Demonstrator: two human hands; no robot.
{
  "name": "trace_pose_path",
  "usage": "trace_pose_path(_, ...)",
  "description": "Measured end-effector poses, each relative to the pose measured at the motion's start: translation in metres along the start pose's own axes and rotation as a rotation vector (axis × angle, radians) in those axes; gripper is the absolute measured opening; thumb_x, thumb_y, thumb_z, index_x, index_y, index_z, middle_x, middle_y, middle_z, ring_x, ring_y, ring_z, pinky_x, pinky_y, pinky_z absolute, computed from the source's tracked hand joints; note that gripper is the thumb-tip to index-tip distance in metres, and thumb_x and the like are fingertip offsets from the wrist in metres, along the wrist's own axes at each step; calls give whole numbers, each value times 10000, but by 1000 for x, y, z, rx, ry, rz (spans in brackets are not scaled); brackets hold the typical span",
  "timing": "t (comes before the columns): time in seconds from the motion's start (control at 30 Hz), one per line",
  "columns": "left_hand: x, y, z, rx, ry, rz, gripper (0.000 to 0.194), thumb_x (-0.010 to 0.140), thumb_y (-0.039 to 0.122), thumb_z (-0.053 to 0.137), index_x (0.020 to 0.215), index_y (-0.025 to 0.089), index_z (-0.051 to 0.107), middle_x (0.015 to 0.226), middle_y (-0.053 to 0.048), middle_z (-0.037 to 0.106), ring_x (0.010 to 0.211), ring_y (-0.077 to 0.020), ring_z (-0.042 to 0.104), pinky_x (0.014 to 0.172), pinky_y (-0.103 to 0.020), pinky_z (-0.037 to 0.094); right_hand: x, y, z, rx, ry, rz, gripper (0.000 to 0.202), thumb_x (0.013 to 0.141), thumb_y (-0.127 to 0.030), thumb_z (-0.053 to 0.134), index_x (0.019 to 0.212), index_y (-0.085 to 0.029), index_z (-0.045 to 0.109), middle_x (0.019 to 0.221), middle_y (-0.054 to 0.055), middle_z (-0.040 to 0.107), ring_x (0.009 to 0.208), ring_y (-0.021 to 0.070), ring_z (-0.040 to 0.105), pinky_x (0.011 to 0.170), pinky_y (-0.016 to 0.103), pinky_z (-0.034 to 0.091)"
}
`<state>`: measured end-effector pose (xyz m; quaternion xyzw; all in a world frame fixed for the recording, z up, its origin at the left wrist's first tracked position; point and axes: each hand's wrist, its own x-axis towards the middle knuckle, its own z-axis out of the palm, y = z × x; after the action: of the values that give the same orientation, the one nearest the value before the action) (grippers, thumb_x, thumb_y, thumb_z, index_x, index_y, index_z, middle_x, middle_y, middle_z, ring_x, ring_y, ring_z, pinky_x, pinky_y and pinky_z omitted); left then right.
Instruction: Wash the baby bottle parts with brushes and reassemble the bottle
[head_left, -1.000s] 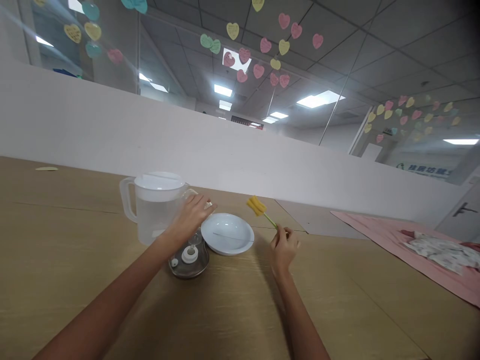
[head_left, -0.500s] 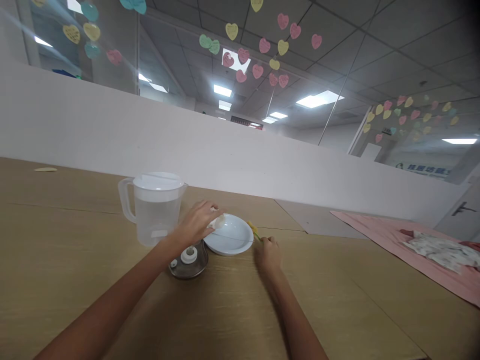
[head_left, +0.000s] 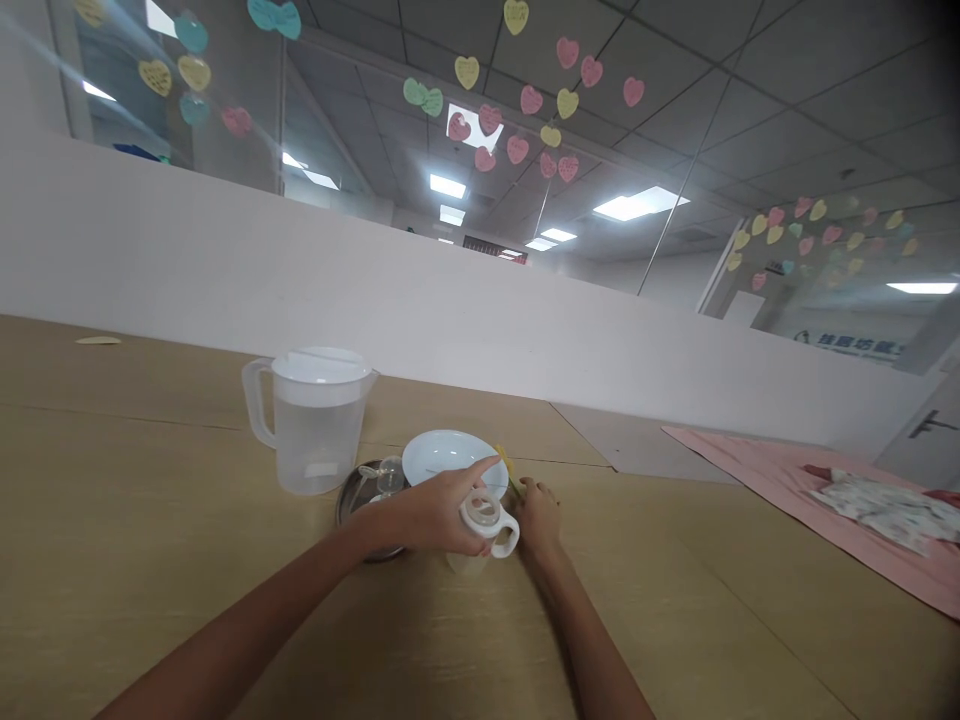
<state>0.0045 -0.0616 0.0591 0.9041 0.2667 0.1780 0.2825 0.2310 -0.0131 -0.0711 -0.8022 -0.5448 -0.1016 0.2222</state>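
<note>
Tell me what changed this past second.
The left hand moved right and closer, from beside the pitcher to in front of the bowl, gripping a white-handled bottle. The right hand lowered the yellow brush to the bowl's right edge; whether released is unclear. Pitcher, bowl and tray stayed put.

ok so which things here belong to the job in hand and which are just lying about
Seemingly in use:
- bottle, in the left hand
- yellow-headed stick, in the right hand
- white dish, just beyond the hands
- metal tray, by the left wrist
- pitcher, probably

Seemingly just lying about:
- pink cloth
- patterned bundle on it
- pale flat piece, back left
</note>
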Motion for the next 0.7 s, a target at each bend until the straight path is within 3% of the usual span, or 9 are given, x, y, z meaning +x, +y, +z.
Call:
trace_pose_path(0.13, 0, -6, 6, 84, -32, -22, 849, 648, 326, 614, 1380, 186, 206, 1261, -112, 490, 1138, -251, 455, 894, -320, 380, -1, -5, -10, 139, 106, 12, 330, 893, -226, 299, 902, -151, 620, 855, 93, 658, 764, 176, 588, 641, 255, 326)
trace_pose_path(0.3, 2, -18, 11, 161, -40, 17, 737, 671, 335, 590, 1332, 203, 292, 1262, -103, 492, 1121, -258, 479, 869, -322, 399, -7, -14, -17, 224, 41, -92, 528, 900, -455, 255, 652, -166, 620, 662, 82, 652, 572, 154, 555, 513, 244, 267)
trace_pose_path(0.47, 4, -23, 14, 233, -49, 22, 685, 674, 317, 578, 1304, 196, 337, 1209, -87, 533, 1064, -247, 520, 844, -312, 413, -8, -17, -15, 229, 77, -155, 474, 884, -424, 327, 594, -163, 596, 594, 55, 626, 509, 129, 501, 501, 237, 247)
trace_pose_path(0.7, 8, -34, 11, 224, -34, -4, 722, 664, 385, 602, 1309, 181, 348, 1266, -99, 498, 1145, -252, 465, 913, -324, 380, -5, -24, -20, 253, 261, -217, 491, 896, -443, 299, 610, -160, 579, 568, 29, 585, 492, 111, 439, 513, 229, 241)
